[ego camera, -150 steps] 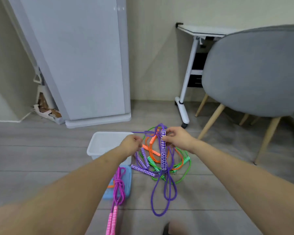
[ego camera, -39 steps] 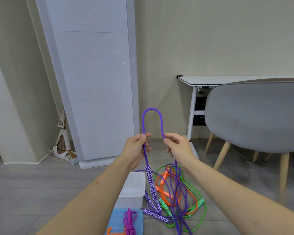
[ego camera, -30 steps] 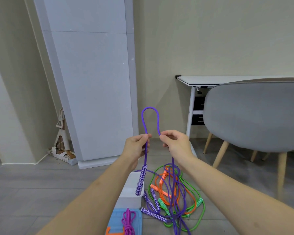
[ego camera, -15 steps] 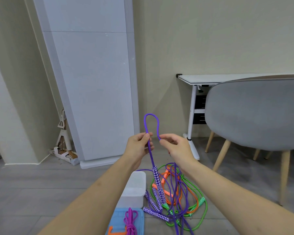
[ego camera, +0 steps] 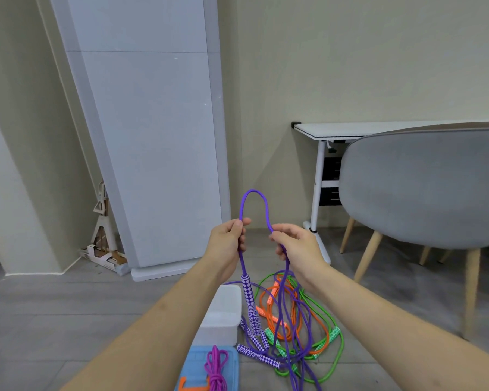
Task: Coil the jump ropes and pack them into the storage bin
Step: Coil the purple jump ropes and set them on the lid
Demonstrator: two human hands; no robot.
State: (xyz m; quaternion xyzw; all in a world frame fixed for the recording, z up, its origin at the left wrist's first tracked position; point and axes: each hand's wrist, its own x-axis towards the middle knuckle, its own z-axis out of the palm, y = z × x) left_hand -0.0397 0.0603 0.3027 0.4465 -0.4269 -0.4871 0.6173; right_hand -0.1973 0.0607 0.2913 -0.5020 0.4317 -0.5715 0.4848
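A purple jump rope (ego camera: 253, 193) arches in a small loop between my two raised hands. My left hand (ego camera: 228, 244) pinches the strand from which a purple-and-white checked handle (ego camera: 249, 301) hangs. My right hand (ego camera: 295, 246) pinches the other strand, which drops down to the floor. Beneath them lies a tangle of orange rope (ego camera: 292, 311), green rope (ego camera: 332, 334) and more purple handles (ego camera: 259, 355). The white storage bin (ego camera: 223, 317) stands on the floor left of the tangle. A coiled magenta rope (ego camera: 215, 368) rests on the blue lid (ego camera: 194, 368).
A grey chair (ego camera: 424, 187) on wooden legs stands at the right, with a white desk (ego camera: 339, 129) behind it. A tall white panel (ego camera: 150, 136) leans against the wall at the left. A cardboard box and stand (ego camera: 103, 249) sit in the corner.
The view rose from the floor as both hands lifted the purple rope from the pile. Over the last second the loop shrank then grew a little, and the hanging handle swung.
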